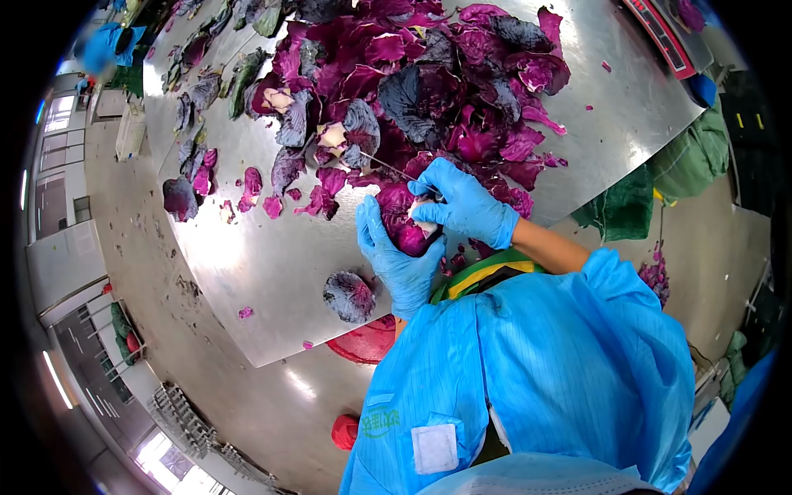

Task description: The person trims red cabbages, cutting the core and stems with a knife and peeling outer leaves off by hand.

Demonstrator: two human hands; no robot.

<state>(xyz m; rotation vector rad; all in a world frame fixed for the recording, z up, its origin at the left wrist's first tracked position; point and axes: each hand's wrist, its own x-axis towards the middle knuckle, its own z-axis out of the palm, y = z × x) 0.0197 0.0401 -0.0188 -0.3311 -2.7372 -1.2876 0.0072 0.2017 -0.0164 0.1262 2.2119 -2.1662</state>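
Note:
My left hand [396,260], in a blue glove, is wrapped round a purple cabbage [394,213] at the table's near edge. A pale cut patch shows on the cabbage's right side. My right hand [469,205], gloved too, is closed round a knife [388,167] whose thin blade points up and left; its handle is hidden by the fingers. The right thumb lies against the pale patch. Left of my left hand, another cabbage [349,297], dark and dull-skinned, sits on the steel table [272,309].
A big heap of loose purple cabbage leaves [470,124] covers the table's far middle. More dark leaves [202,91] lie at the far left. A red scale [664,37] stands at the far right corner. Green sacks [693,157] hang beyond the right edge.

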